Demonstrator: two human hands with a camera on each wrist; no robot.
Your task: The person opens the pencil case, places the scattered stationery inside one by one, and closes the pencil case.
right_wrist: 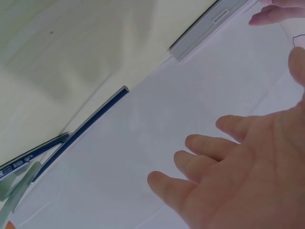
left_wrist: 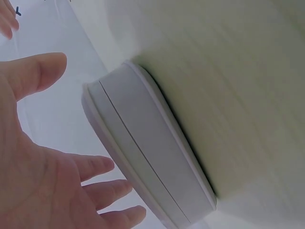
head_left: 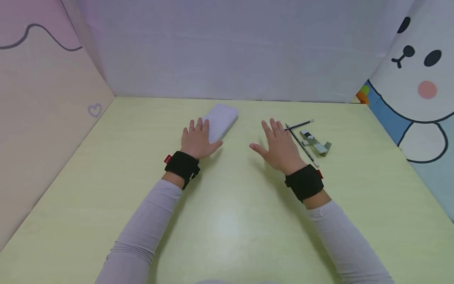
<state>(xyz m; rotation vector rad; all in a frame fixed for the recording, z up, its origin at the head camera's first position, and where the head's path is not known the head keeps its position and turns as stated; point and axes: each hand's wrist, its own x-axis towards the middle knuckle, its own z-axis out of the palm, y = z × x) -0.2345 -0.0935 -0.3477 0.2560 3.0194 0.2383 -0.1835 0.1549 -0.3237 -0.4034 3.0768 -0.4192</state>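
Observation:
A flat white pencil case (head_left: 220,120) with rounded edges lies on the table at the back middle. In the left wrist view a thin seam runs along the side of the pencil case (left_wrist: 147,143). My left hand (head_left: 198,141) is spread at its near left side, fingers straight; whether they touch it I cannot tell. My right hand (head_left: 280,146) hovers palm down over the table, fingers extended, holding nothing. Just right of it lie two dark pencils, one pencil (head_left: 301,124) slanting across the end of the other pencil (head_left: 305,148). The right wrist view shows the crossed pencils (right_wrist: 90,121) beyond the fingertips.
A small grey-green carton (head_left: 313,142) with a raised end flap lies right of the pencils. The pale yellow table (head_left: 227,221) meets a white back wall (head_left: 227,51). Side panels stand left (head_left: 42,118) and right (head_left: 425,150), the right one with a cartoon face.

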